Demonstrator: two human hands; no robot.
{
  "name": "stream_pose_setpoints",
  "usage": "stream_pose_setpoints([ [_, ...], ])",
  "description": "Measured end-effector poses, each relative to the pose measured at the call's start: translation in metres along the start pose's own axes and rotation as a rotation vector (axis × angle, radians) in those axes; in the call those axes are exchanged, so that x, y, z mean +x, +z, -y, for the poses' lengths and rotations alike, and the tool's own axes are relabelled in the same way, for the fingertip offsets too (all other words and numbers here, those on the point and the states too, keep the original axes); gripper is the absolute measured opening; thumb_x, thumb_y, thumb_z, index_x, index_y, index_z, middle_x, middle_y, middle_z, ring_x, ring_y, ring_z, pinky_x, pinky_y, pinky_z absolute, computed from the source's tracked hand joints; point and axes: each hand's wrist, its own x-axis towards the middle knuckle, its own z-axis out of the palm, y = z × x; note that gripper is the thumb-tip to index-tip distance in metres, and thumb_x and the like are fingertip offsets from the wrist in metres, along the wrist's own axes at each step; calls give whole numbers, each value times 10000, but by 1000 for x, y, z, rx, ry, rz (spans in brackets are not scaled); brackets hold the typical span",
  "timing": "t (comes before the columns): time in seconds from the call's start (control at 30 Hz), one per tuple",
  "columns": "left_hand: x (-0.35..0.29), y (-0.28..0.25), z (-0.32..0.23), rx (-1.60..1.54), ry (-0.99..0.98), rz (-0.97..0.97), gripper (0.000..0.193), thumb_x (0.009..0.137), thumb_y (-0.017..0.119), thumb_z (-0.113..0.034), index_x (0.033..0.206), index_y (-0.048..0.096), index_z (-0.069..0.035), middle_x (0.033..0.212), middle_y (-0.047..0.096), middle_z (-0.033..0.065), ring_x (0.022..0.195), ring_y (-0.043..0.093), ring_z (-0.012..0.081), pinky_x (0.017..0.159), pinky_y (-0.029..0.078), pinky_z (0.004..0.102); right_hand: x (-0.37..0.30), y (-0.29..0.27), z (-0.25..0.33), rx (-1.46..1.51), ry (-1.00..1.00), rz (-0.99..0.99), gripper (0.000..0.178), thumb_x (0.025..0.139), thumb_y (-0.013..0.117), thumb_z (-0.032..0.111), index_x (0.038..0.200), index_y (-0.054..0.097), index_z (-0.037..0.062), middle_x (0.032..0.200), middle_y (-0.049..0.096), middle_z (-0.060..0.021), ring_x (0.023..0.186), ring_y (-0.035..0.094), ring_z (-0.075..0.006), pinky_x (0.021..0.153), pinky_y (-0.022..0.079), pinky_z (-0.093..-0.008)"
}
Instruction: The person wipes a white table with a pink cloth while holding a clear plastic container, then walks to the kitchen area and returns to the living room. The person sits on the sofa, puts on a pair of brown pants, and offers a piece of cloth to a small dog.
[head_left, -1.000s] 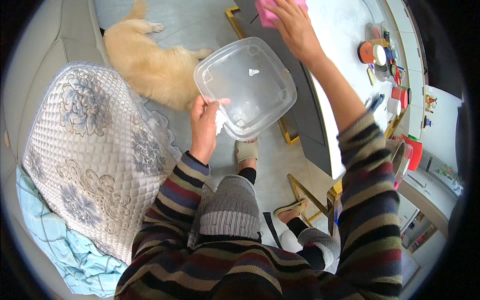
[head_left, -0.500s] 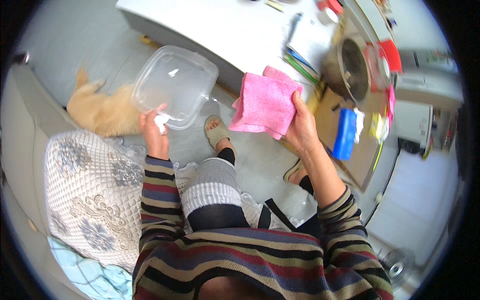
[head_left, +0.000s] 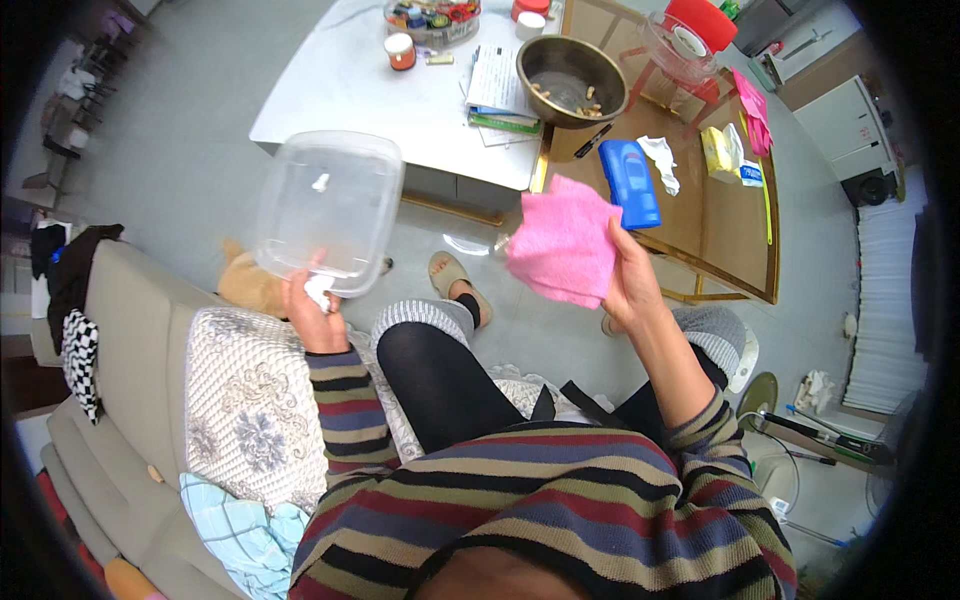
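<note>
- Container lid (head_left: 335, 220): smooth, translucent plastic
- Pink cloth (head_left: 565, 245): matt, fuzzy fabric
- Crumpled tissue (head_left: 318, 289): matt paper
- Bowl (head_left: 592, 62): smooth metal with dull sheen
- Desk (head_left: 340, 90): smooth, glossy top
- Sofa cover (head_left: 255, 385): quilted, textured cloth

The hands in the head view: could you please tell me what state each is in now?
Left hand: closed, holding the clear plastic lid or tub and a crumpled white piece.
Right hand: closed, holding the pink cloth.

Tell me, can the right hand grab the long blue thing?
Probably not straight away: the right hand is busy holding the pink cloth, though the long blue thing looks close by.
</note>
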Motion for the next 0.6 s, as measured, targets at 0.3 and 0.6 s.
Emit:
stream_pose_setpoints([
  [0.3, -135, 51, -3, -40, -118, 245, 53, 938, 517, -108, 988, 510, -92, 1013, 702, 207, 462, 480, 69, 337, 337, 201, -110, -80, 19, -143, -123, -87, 439, 889, 607, 25, 1306, 475, -10, 1222, 607, -144, 1104, 623, -258, 990, 508, -416],
  [0.6, -209, 41, 45, 64, -150, 317, 64, 918, 488, -92, 970, 498, -55, 946, 710, 182, 455, 485, 92, 352, 339, 223, -178, -169, 54, -174, -372, -125, 343, 957, 590, 133, 1257, 521, -17, 1191, 626, -129, 1045, 638, -225, 920, 525, -368],
])
